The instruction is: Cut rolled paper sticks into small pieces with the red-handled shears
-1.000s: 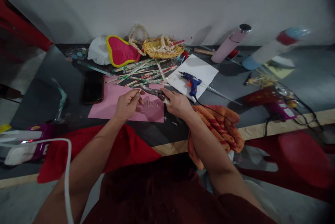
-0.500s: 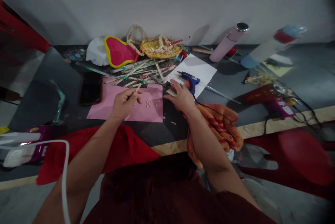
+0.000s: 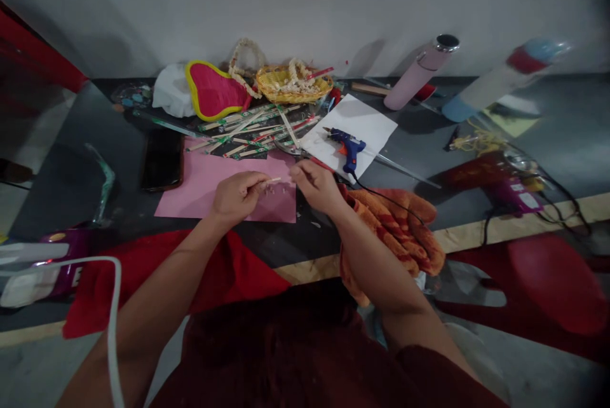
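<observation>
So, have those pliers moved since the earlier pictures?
Yes. Judged against the pink paper, the pliers have gone away from the person, from above it to its far right corner, and the right hand has let go.

On the tabletop (image 3: 52,166) at left, a phone (image 3: 162,160), lying flat. Draped over the front edge, a red cloth (image 3: 181,281) and, farther right, an orange towel (image 3: 398,224). In front of the purple device (image 3: 69,262) at far left, a white cable (image 3: 112,319). Near the wall (image 3: 295,7), a pink bottle (image 3: 414,81) and a blue-capped bottle (image 3: 490,87). Low at right, a red chair (image 3: 557,281).
</observation>
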`<state>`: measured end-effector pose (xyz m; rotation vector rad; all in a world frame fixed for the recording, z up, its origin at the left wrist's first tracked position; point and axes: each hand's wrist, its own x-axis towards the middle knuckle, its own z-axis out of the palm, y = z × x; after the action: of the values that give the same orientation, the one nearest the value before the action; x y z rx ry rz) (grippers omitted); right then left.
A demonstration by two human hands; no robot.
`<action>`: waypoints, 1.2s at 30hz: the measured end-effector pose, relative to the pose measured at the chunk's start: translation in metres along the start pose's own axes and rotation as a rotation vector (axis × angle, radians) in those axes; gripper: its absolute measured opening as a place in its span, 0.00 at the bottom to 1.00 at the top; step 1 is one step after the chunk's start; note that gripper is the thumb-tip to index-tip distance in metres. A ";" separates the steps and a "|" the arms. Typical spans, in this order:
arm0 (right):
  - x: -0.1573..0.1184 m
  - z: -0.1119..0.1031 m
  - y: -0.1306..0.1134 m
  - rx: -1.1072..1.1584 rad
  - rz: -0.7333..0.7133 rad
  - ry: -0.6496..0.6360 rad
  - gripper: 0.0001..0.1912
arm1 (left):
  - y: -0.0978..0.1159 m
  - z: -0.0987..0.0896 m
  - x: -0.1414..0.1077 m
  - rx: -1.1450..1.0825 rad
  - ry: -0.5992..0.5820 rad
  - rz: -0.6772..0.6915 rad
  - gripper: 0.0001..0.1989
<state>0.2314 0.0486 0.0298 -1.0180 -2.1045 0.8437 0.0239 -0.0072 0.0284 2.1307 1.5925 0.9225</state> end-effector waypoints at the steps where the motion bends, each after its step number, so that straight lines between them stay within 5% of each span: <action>1: -0.001 0.004 -0.004 0.119 0.025 -0.087 0.20 | 0.000 0.000 0.000 0.022 -0.008 0.023 0.12; 4: -0.004 0.014 -0.011 0.386 0.111 -0.264 0.23 | -0.001 0.001 -0.001 0.099 -0.026 0.076 0.13; 10: -0.004 0.013 -0.014 0.449 0.213 -0.362 0.23 | -0.003 0.004 -0.003 0.231 0.015 0.168 0.14; 26: -0.008 0.020 -0.014 0.845 0.266 -0.332 0.22 | 0.004 0.005 -0.006 0.095 0.126 0.179 0.14; 30: -0.009 0.014 -0.016 0.926 0.218 -0.277 0.20 | -0.002 0.004 -0.005 -0.038 0.200 0.028 0.12; 33: -0.007 0.005 -0.011 0.712 0.147 -0.101 0.19 | -0.008 0.000 -0.003 -0.132 0.328 -0.108 0.12; 36: -0.001 -0.001 -0.001 0.173 0.002 -0.001 0.13 | -0.010 -0.002 -0.002 -0.144 0.372 -0.115 0.11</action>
<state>0.2320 0.0471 0.0309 -0.9291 -1.9921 1.0080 0.0146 -0.0063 0.0232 1.8262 1.7326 1.4104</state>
